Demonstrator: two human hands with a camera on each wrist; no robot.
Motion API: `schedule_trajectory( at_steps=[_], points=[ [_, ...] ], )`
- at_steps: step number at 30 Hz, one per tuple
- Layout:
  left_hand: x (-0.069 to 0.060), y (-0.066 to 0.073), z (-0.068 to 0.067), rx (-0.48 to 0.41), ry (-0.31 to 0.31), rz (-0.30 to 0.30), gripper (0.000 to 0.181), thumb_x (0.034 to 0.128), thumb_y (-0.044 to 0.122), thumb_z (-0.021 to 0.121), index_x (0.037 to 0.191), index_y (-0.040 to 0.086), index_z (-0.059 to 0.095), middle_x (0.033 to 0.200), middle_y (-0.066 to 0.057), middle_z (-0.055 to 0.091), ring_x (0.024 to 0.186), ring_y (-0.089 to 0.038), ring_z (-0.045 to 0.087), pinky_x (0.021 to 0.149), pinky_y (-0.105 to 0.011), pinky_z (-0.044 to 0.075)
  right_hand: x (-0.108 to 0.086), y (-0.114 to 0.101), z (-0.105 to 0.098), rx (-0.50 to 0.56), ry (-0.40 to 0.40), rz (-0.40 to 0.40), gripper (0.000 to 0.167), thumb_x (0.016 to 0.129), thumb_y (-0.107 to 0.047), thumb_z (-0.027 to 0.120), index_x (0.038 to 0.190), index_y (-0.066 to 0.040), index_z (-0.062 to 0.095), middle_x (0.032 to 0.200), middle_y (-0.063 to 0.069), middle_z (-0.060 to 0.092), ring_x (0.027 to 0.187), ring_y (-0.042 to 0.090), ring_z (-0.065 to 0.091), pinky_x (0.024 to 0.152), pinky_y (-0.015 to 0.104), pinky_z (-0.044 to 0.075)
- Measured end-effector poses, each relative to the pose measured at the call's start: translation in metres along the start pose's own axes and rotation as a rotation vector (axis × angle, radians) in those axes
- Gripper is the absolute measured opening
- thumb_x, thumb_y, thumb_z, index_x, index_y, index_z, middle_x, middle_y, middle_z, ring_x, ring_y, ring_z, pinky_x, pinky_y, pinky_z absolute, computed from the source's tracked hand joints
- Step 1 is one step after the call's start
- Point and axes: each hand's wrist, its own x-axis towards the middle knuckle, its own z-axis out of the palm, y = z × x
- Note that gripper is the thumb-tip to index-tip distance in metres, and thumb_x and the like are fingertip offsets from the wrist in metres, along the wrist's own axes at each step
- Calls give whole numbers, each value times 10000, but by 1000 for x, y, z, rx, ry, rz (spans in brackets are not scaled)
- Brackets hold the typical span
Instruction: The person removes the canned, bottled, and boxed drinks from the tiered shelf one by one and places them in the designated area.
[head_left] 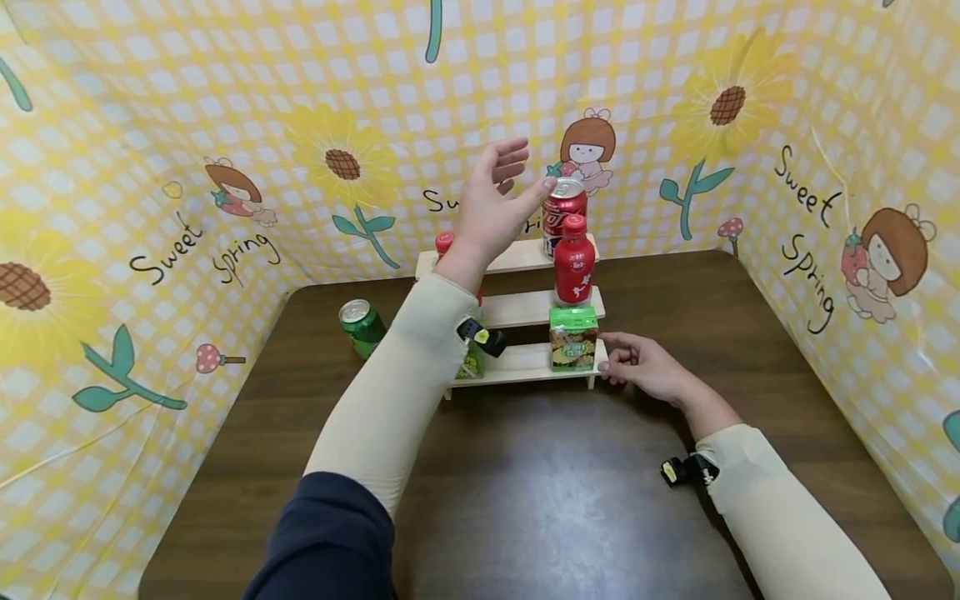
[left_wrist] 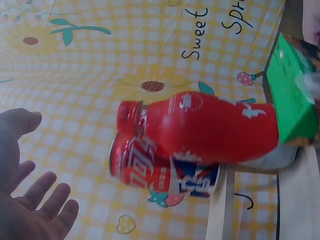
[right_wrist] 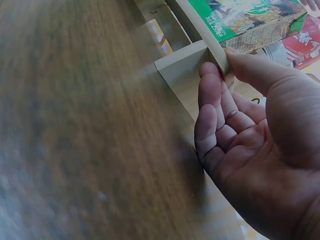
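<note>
A three-step wooden display shelf [head_left: 517, 310] stands on the table. My right hand [head_left: 648, 367] pinches the right end of its lowest step between thumb and fingers, also seen in the right wrist view. My left hand [head_left: 491, 200] is raised above the top step with fingers loosely spread, holding nothing. Its thumb is nearest a red soda can [head_left: 557, 223] on that step; the left wrist view shows a gap between them. In front of the can, a red bottle [head_left: 574, 265] stands on the middle step. A green juice carton [head_left: 573, 343] sits on the lowest step.
At the shelf's left, my forearm mostly hides a red-capped bottle [head_left: 444, 242] and a green package [head_left: 471, 363]. A green can [head_left: 362, 327] stands on the brown table [head_left: 525, 475] left of the shelf. Checkered cloth walls [head_left: 420, 108] enclose the back and sides.
</note>
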Motion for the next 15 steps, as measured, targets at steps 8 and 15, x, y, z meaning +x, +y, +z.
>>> schedule_trajectory(
  at_steps=[8,15],
  points=[
    [13,-2,21,41,-56,-123,555,919,288,838,1407,194,589,1416,32,563,1304,-134,531,1110,-317,433,0,-1,-1,-5,3,-2,618,1008,-167,734,1532,7,457,926,184,693,818,259,675,649,338,555],
    [19,-12,33,49,-79,-217,592,923,284,835,1443,217,560,1428,14,553,1327,-186,526,1049,-295,475,0,-2,-1,-3,-1,1,603,1011,-118,719,1535,9,449,940,161,704,833,263,686,668,332,561]
  ],
)
